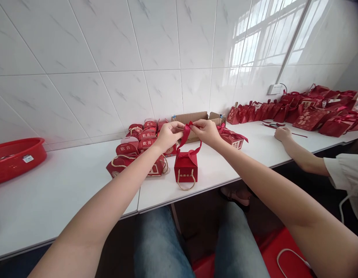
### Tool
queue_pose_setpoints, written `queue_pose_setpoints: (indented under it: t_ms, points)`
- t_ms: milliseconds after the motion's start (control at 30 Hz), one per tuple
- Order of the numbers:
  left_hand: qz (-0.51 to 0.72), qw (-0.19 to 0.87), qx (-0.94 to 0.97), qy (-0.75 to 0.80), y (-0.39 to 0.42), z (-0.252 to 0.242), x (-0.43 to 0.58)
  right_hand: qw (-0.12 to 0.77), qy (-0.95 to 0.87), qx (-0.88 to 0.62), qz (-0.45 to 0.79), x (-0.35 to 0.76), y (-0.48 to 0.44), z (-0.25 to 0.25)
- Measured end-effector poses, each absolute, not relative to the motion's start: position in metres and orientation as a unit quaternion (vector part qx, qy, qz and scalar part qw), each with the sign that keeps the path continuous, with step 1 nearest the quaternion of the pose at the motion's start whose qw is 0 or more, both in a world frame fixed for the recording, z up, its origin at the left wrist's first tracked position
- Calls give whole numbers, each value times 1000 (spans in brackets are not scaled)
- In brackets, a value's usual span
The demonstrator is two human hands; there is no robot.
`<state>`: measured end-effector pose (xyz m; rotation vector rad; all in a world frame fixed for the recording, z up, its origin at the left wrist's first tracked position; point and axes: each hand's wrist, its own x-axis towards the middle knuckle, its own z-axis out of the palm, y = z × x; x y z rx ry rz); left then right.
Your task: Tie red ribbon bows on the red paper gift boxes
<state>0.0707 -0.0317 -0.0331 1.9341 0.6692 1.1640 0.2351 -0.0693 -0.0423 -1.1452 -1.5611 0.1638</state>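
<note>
A small red gift box (pixel 185 166) with gold lettering stands upright near the table's front edge, its twisted rope handle (pixel 187 188) hanging down the front. From its top rises a red ribbon (pixel 187 135) in a loop. My left hand (pixel 170 135) pinches the ribbon above the box on the left. On the right, my right hand (pixel 206 131) is closed on the ribbon's other part, its fingertips close to those of the left. Whether the ribbon is knotted between my fingers, I cannot tell.
Several red boxes (pixel 129 148) cluster at left, and a cardboard box (pixel 192 117) stands against the wall. A red ribboned box (pixel 232 139) sits to the right, with many more bags (pixel 309 117) beyond. A co-worker's hand (pixel 283 134) rests on the table. A red basin (pixel 19 158) stands far left.
</note>
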Motion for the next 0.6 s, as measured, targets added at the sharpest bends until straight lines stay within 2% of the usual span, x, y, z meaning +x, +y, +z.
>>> queue_pose_setpoints:
  t_ms: [133,333,600]
  points:
    - [489,320,770,257,-29,-25,73,606,-612,-464,206,231,-71,-40]
    - [524,209,771,294,-30,-14,52,692,-422,-416,412,240,-71,-40]
    - [478,105,792,365,-21,-35,-25,683,-274,-384,557,292,-92,-85]
